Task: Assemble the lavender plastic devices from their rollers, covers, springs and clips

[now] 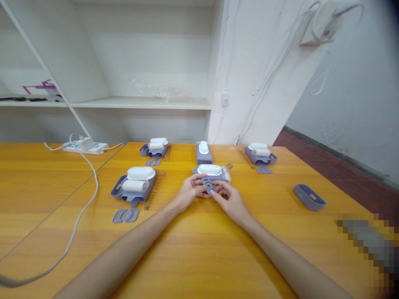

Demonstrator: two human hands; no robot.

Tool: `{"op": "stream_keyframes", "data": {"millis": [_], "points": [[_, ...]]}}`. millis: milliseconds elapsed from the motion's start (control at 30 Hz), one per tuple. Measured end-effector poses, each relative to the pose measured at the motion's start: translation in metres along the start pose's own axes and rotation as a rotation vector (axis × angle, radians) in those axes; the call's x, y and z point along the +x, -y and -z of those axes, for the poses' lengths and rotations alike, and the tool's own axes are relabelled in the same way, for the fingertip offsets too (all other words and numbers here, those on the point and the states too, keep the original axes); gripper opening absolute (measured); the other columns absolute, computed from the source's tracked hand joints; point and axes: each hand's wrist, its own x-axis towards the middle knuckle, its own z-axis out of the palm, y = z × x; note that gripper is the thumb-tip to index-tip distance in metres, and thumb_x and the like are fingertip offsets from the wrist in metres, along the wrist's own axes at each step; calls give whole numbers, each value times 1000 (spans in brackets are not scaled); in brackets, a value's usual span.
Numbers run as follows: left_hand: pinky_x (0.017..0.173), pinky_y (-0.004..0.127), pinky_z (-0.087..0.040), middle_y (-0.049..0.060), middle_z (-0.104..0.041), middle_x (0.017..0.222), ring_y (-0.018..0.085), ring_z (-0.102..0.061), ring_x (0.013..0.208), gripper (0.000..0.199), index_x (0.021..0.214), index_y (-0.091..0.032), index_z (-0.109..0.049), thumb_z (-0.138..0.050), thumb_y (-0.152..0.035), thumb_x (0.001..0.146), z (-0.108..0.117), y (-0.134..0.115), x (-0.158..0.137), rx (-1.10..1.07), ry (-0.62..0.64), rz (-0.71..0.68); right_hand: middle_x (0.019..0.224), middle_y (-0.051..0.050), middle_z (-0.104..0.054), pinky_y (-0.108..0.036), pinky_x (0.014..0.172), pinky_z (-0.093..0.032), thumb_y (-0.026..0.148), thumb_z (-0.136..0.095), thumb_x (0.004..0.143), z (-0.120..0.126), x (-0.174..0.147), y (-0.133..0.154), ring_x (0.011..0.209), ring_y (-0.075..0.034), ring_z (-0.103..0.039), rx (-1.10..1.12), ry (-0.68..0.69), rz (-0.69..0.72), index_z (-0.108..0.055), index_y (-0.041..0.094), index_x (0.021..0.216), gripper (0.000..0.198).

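Observation:
Between my left hand (pixel 189 192) and my right hand (pixel 230 201) is a flat grey-purple plastic plate (pixel 208 186) with cut-out slots and a round hole. Fingers of both hands pinch it at its two sides, tilted up above the table. Just behind it lies a grey-purple housing with a white oval bristled piece (pixel 210 169) on top. A metal coil spring (pixel 228 167) rests at that housing's right side. My hands partly hide the housing.
Similar part sets with springs lie at left (pixel 140 185), back left (pixel 158 147) and back right (pixel 260 153). A closed unit (pixel 204 153) stands behind my hands. An open purple shell (pixel 309 197) sits right. A power strip (pixel 85 146) and white cable (pixel 90 207) occupy the left side.

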Motion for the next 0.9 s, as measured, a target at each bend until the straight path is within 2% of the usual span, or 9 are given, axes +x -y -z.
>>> {"op": "stream_keyframes", "data": {"millis": [133, 333, 500, 667, 900], "points": [[66, 28, -53, 7, -62, 93, 15, -62, 76, 53, 104, -15, -52, -79, -23, 59, 0, 0, -2, 17, 69, -24, 80, -3, -65, -31, 67, -50, 35, -67, 72, -1, -1, 2, 69, -16, -60, -130, -18, 37, -60, 19, 105, 37], [61, 26, -53, 7, -60, 95, 14, -60, 75, 58, 113, -17, -50, -76, -23, 62, -1, -2, -3, 99, 165, -29, 100, -6, -63, -34, 85, -46, 25, -61, 77, 2, -1, 2, 93, -20, -59, -209, -45, 195, -63, 22, 104, 28], [58, 26, -52, 5, -61, 90, 15, -61, 71, 56, 110, -17, -51, -77, -27, 62, -2, -1, -3, 128, 161, -36, 98, -6, -63, -34, 80, -48, 28, -62, 76, 3, -1, 2, 89, -20, -59, -232, -55, 208, -63, 22, 104, 28], [57, 26, -51, 5, -61, 81, 15, -61, 69, 53, 105, -15, -50, -77, -34, 63, -4, -1, -4, 163, 147, -19, 98, -7, -65, -33, 76, -48, 33, -59, 80, 2, -1, 1, 87, -20, -60, -216, -77, 148, -64, 19, 103, 27], [55, 24, -49, 2, -61, 78, 12, -58, 63, 48, 91, -16, -49, -79, -36, 59, -7, 2, -3, 239, 128, -35, 105, -7, -62, -35, 87, -46, 30, -59, 80, 4, -2, 1, 98, -21, -58, -166, -65, 197, -63, 21, 106, 28]]}}
